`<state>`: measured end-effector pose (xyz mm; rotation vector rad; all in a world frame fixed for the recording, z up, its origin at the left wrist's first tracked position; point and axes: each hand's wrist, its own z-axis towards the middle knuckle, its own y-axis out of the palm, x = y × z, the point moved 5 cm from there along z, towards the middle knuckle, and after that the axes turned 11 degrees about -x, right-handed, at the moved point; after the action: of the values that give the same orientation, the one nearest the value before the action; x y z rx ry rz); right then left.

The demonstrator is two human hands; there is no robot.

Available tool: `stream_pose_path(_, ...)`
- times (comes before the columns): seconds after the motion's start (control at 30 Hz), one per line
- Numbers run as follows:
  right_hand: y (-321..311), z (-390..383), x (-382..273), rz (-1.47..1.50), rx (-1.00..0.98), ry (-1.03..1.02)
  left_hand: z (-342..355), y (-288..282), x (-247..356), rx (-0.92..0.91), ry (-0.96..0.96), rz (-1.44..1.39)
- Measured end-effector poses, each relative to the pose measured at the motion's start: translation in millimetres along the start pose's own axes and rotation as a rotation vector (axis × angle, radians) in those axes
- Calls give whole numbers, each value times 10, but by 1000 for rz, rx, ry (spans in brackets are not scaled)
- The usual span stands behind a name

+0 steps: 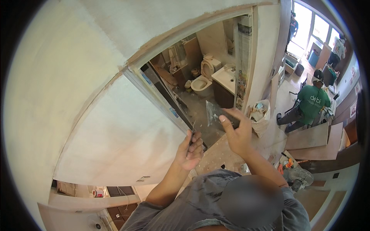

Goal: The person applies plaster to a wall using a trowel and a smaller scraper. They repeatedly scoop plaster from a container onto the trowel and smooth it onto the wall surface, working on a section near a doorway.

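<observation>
My left hand (189, 151) is closed round a thin, dark, flat piece (191, 135), its narrow end sticking up past the fingertips; its exact kind is too small to tell. Just to the right and a little higher, my right hand (239, 132) pinches a small clear plastic packet (212, 114) between thumb and fingers. Something small and light-coloured shows inside the packet, and a dark part of it lies under the fingers. The two hands are apart, held in front of an open bathroom doorway.
Beyond the doorway are a toilet (202, 84) and a sink (226, 78). A pale wall panel (127, 131) stands at left. On the right are a white sack (259, 124), leaning boards (308, 137), a fan (301, 177) and a person in a green shirt (313, 101).
</observation>
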<state>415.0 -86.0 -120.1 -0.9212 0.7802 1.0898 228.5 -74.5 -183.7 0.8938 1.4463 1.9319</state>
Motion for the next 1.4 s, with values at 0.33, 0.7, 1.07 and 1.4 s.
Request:
stream_pose_path(0.33,-142,-36,-241,-117,-295,-192,-136,299,430,683,300,957)
stream_pose_path(0.7,59,-49,-135,-657,-308,-433,-229,484,564,629,218,1432)
stream_pose_path(1.07,36,-33,535,962,-6,461,-169,295,178,556,54,720)
stream_pose_path(1.4,513,-467,991,1071,-387,594,-178,78,14,517,-64,437)
